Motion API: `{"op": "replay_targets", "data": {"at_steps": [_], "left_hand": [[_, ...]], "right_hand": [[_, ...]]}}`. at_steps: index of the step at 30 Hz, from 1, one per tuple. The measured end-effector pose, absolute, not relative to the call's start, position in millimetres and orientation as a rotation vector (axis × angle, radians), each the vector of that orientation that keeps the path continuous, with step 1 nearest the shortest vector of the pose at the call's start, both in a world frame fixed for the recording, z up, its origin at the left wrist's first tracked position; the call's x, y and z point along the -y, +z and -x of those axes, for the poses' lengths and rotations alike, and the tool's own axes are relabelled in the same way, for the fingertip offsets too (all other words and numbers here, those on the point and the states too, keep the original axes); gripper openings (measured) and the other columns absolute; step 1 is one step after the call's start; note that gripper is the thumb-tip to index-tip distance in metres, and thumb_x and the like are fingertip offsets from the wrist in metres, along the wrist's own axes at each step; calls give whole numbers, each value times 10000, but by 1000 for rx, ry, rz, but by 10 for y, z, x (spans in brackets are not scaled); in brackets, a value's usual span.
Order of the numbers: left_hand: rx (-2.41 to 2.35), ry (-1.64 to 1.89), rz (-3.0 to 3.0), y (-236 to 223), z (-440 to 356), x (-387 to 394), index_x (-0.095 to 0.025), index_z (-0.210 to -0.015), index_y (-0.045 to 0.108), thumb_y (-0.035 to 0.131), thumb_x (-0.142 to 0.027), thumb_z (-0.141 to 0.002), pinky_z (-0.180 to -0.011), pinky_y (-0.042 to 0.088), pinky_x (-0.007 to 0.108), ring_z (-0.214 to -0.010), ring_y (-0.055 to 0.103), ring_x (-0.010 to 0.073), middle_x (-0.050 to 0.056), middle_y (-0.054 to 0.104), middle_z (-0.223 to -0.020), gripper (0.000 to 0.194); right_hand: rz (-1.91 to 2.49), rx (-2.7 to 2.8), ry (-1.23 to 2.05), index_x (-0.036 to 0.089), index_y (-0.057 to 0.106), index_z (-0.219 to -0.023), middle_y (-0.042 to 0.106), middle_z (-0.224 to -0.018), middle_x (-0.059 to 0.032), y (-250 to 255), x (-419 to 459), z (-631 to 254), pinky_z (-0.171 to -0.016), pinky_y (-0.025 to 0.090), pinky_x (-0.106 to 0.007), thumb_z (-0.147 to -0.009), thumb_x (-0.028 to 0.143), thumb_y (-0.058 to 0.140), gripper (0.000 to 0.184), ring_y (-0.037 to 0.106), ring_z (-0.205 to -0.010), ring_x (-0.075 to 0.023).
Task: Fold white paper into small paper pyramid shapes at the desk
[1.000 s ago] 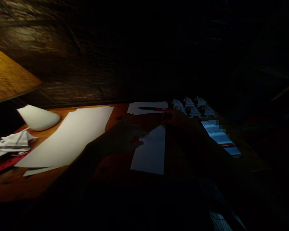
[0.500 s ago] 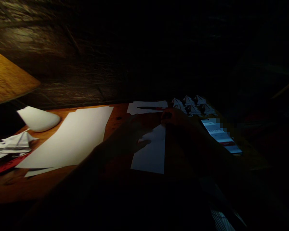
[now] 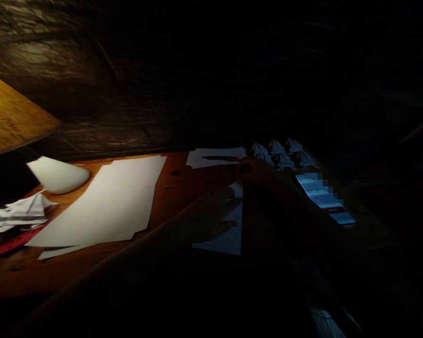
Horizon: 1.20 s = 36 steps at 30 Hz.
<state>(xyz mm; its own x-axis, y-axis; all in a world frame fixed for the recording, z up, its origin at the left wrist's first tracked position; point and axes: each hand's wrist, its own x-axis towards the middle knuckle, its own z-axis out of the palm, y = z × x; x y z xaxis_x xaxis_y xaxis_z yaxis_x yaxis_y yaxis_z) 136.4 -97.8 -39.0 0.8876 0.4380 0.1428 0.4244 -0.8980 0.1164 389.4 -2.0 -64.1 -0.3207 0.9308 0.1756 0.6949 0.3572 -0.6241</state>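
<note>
So the left hand point(image 3: 213, 219) has slid right since half a second ago: it was back at the left edge of the folded sheet point(image 3: 220, 245), and now its fingers reach across the paper, nearly to the long right edge. The right hand point(image 3: 256, 171) has pretty much stayed put at the sheet's far tip.

Pose-wise, the left forearm comes in on a long diagonal from the lower left, palm down, hand open with fingers spread and the thumb side nearer the wearer. Looks like it's lying flat on the paper, not gripping anything. The right forearm comes up from the lower right, with that hand's fingers curled over the tip. Too dark there for me to say if it's pinching the paper or just pressing on it.

The sheet sits on the wooden counter point(image 3: 174, 190), in front of the wearer, between a stack of white paper point(image 3: 111, 202) on the left and a lit phone point(image 3: 320, 198) on the right. Beyond the right hand there's a cluster of small folded paper pieces point(image 3: 277, 147).
</note>
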Motion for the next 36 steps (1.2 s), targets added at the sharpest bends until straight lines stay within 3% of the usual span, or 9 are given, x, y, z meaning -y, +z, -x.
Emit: {"op": "replay_targets", "data": {"at_steps": [12,22,36], "left_hand": [[-653,242,-2930,-407,-1365,954,-168,-1458,499,556,-385,-1005,-1137,463,509,-1381,457,329,174,470,-1476,506],[-731,241,-2906,-416,-1380,958,-195,-1467,516,616,-378,-962,-1166,405,591,-1474,357,396,181,292,-1651,546],[-744,239,-2863,-348,-1395,969,-229,-1464,502,648,-352,-934,-1123,432,603,-1425,392,393,145,345,-1638,562]], "right_hand": [[1318,2129,635,190,769,-888,747,-938,-48,-692,-38,-3928,-755,486,-294,-781,198,774,107,662,-816,-175],[1310,2179,594,198,761,-919,747,-1011,-58,-689,-39,-3936,-886,506,-333,-808,128,716,138,688,-947,-208],[1311,2174,643,195,773,-928,758,-1049,-71,-624,2,-3938,-893,514,-332,-792,102,684,187,690,-971,-211]]}}
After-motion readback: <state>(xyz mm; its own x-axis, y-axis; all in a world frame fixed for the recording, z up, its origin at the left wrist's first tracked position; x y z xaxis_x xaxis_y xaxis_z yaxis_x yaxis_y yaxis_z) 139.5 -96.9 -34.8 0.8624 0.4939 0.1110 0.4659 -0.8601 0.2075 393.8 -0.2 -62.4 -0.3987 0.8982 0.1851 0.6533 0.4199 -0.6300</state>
